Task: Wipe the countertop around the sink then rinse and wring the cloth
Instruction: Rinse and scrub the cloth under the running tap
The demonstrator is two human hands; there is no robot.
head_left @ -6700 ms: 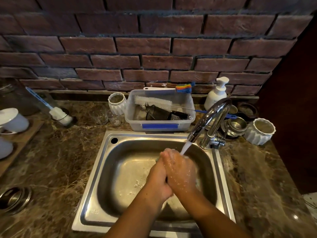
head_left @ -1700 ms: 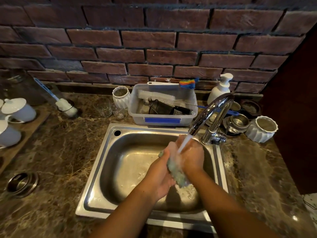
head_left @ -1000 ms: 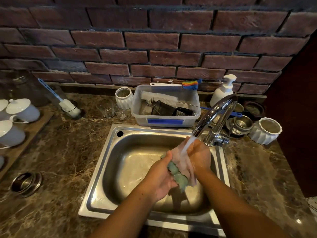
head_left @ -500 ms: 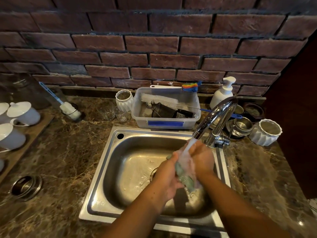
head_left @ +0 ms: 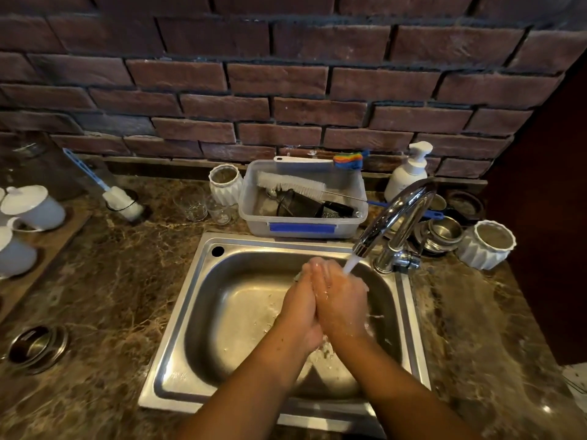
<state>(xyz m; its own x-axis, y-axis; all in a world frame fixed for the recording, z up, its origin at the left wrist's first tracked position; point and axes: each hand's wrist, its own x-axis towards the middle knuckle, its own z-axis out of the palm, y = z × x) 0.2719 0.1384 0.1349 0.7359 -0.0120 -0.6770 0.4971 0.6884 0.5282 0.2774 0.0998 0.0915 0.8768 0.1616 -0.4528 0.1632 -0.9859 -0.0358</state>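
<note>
My left hand point(head_left: 300, 308) and right hand point(head_left: 341, 304) are now pressed palm to palm under the running chrome tap point(head_left: 394, 214), over the steel sink point(head_left: 178, 312); the green cloth, visible half a second ago, is enclosed between them: rinsing continues, wringing remains.

Plastic tub point(head_left: 349, 182) holding bottle brush point(head_left: 290, 183), soap dispenser point(head_left: 409, 171) — white cups point(head_left: 35, 208) left

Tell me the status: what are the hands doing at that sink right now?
Left hand and right hand pressed together under the running faucet. Cloth almost hidden between them, only a sliver showing. Over the sink; nothing in the way.
</note>
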